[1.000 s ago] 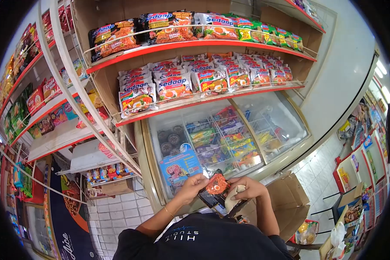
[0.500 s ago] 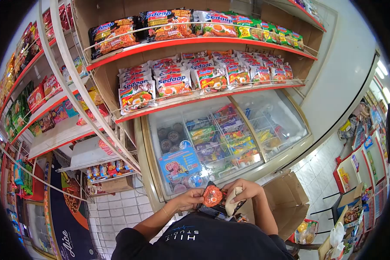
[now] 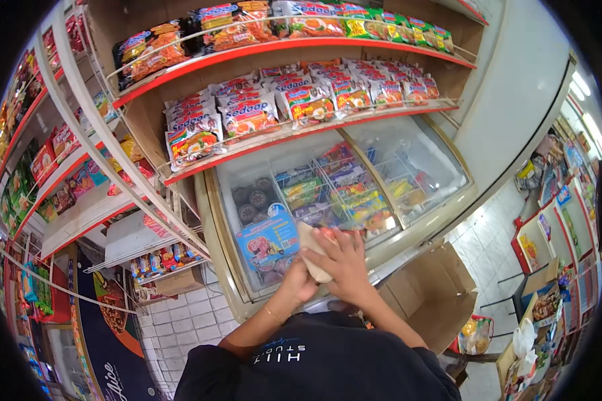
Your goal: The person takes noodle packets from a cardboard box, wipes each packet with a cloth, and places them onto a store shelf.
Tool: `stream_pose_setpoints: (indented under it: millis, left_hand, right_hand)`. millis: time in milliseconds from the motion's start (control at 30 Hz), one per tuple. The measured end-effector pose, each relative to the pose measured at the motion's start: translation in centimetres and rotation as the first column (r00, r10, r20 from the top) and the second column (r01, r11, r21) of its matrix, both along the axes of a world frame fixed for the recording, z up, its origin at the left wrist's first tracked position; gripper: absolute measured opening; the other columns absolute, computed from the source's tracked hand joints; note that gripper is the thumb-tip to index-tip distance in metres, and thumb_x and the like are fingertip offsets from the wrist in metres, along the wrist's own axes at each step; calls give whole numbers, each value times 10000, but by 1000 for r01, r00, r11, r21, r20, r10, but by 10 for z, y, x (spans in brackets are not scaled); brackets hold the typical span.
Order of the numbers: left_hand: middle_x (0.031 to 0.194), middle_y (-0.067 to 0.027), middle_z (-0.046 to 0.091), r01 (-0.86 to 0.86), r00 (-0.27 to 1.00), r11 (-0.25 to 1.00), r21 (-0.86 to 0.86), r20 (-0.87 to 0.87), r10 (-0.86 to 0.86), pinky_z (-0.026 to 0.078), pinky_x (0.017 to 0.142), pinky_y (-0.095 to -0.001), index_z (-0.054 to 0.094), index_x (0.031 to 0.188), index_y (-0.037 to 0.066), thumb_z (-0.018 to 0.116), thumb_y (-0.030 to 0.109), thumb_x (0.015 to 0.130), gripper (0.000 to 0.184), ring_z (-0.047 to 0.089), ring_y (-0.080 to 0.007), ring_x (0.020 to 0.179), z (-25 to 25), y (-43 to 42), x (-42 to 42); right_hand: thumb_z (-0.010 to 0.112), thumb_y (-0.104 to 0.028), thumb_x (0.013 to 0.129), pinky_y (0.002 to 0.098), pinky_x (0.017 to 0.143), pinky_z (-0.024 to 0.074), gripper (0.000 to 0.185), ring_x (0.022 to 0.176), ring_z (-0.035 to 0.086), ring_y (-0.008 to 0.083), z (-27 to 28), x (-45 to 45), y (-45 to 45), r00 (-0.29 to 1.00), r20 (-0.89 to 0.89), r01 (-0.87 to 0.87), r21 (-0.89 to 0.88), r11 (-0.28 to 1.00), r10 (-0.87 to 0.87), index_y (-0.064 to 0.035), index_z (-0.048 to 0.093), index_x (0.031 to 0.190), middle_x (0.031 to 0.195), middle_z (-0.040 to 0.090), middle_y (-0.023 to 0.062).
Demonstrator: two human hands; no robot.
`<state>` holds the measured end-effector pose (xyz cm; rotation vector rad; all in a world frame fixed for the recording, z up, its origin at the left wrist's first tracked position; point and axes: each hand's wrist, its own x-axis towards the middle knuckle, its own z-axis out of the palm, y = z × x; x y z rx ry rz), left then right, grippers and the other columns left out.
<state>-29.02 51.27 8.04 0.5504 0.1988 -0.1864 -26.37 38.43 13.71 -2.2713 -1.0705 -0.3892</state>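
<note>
A beige cloth (image 3: 314, 252) lies between my two hands, in front of the freezer's glass lid. My right hand (image 3: 339, 264) presses over it from the right, its fingers bent across the cloth. Under its lower left side is my left hand (image 3: 298, 281), curled and partly covered. A bit of red and orange shows at my right fingertips, perhaps the noodle packet, which is otherwise hidden. Just behind my hands a blue picture sheet (image 3: 269, 242) is on the freezer (image 3: 220, 262).
Shelves (image 3: 301, 44) of noodle packets (image 3: 251, 115) stand above the freezer. A white rack (image 3: 80, 207) rises at the left. An open cardboard box (image 3: 429, 297) sits at the right, with a filled plastic bag (image 3: 475, 335) beside it.
Both hands have moved up toward the freezer. My right hand has brought the cloth over the noodle packet, which was in plain view before. The view has shifted slightly.
</note>
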Motion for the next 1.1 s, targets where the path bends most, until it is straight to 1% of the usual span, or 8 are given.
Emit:
stream_pose_setpoints:
  millis: [200,400,500,667,800,867,1000,1100]
  left_hand:
    - [1169,-64,506,12,966,984,-178,255,34,412,900,-401,452,1167,125,499,197,865,314,501,-217,1060,-7,20,-4]
    - [1173,-85,507,39,963,983,-177,269,10,401,921,-442,469,1105,85,483,217,875,266,494,-238,1079,7,30,-2]
    - [1160,-92,513,57,974,987,-152,224,-21,440,877,-441,457,1139,84,477,225,878,297,508,-245,1059,3,28,-1]
    - [1120,-80,538,82,992,994,-70,106,-74,476,815,-430,488,1077,81,492,241,875,257,542,-226,1006,-5,27,4]
    - [1003,-52,548,42,996,961,274,58,-60,507,705,-379,495,908,80,493,235,882,156,565,-175,872,-22,36,12]
    - [1011,-56,520,-174,976,791,586,-2,216,503,667,-381,457,871,80,488,252,887,175,552,-175,850,-28,30,12]
    - [1150,-118,481,334,930,942,-43,-149,-336,492,696,-453,414,1117,91,494,438,845,448,527,-274,993,4,18,-2]
    - [1073,-129,549,268,957,962,-47,-106,-272,489,739,-433,468,1124,74,514,487,811,520,567,-273,937,-7,8,9]
  right_hand:
    - [545,-224,707,523,1025,80,408,1203,383,221,-20,16,-37,978,149,-141,-56,988,148,-251,578,1113,1251,483,-9]
    - [525,-167,815,450,1029,180,303,1156,440,218,-74,28,-63,947,-318,106,442,891,45,-164,566,1115,1197,525,50]
    - [498,-277,876,396,913,403,498,1110,462,241,-84,22,-51,503,-582,645,745,172,639,-118,314,1311,1202,480,95]
    - [588,-273,813,402,896,415,659,1110,448,243,-88,-7,-32,414,-333,633,774,-5,847,-121,240,1351,1237,424,120]
    - [649,-49,700,313,803,461,522,907,559,169,-59,-13,-41,497,-642,672,710,210,583,-41,449,1182,1035,563,57]
    - [656,-49,705,293,752,471,426,845,575,149,-62,-13,-47,803,-583,459,738,494,124,-20,490,1095,949,595,50]
    - [697,-73,545,336,717,462,453,797,592,221,-55,-18,-52,990,-53,135,545,827,-127,-37,565,977,945,616,104]
    - [672,-143,533,328,679,442,404,824,584,229,-46,-33,-47,997,64,20,296,955,-40,-104,610,930,1001,607,63]
